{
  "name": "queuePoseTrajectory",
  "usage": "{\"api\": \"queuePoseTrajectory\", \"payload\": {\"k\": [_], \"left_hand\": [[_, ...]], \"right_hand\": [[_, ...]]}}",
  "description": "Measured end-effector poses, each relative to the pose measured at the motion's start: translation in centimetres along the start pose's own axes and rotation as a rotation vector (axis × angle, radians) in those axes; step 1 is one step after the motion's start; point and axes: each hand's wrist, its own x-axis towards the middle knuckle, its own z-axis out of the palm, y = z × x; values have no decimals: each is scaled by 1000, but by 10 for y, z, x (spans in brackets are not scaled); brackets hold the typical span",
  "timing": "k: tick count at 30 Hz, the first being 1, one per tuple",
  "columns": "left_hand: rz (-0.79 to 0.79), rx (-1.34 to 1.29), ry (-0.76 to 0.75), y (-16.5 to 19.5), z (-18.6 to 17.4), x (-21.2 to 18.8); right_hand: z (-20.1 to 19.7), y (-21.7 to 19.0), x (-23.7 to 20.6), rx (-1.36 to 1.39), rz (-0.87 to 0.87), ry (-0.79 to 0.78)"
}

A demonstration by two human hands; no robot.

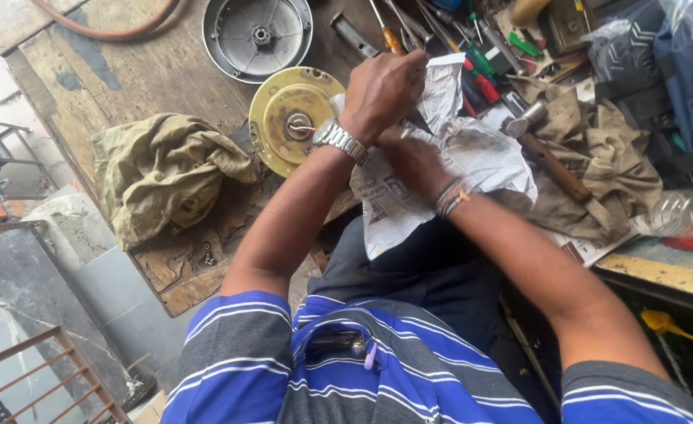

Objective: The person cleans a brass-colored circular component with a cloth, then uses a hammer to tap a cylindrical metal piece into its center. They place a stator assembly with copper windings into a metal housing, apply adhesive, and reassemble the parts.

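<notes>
Both hands met over a sheet of newspaper (pixel 472 157) spread on the workbench (pixel 150 71), just right of a yellow disc (pixel 280 98). The left hand (pixel 382 90), a metal watch (pixel 340 141) on its wrist, was clenched over the paper's far edge, gripping something small that its fingers hid. The right hand (pixel 416 161) lay beneath it, pressed into the crumpled paper; whether it pinched the paper or a part could not be told. The step looked like wiping or wrapping a small part in the paper. Any next move would call for a steady hold from the right hand while the left worked, since the part was hidden and could slip. A grey housing (pixel 258 35) sat farther off, a hammer (pixel 539 141) to the right, a rag (pixel 162 173) to the left.
</notes>
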Motion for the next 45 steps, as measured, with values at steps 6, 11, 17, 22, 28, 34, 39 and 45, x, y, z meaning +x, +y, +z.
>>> {"api": "queuePoseTrajectory", "payload": {"k": [6, 11, 17, 22, 28, 34, 39, 45], "left_hand": [[-13, -12, -15, -1, 4, 1], [-13, -136, 110, 3, -11, 5], [117, -173, 331, 34, -41, 38], [87, -341, 195, 53, -66, 18], [8, -402, 71, 55, -39, -39], [-155, -290, -69, 12, -4, -24], [-54, -201, 24, 1, 7, -13], [-47, -131, 60, 9, 15, -9]], "right_hand": [[-19, -5, 7, -57, 87, 128], [-23, -13, -32, 417, 328, 270], [-12, 7, -1, 590, 233, 208], [-42, 26, 8, 732, 514, 311], [-98, 34, -65, 958, 531, 744], [-82, 11, -60, 238, 192, 502], [-30, -19, -23, -212, -189, 359], [-31, -24, -24, 351, 48, 159]]}}
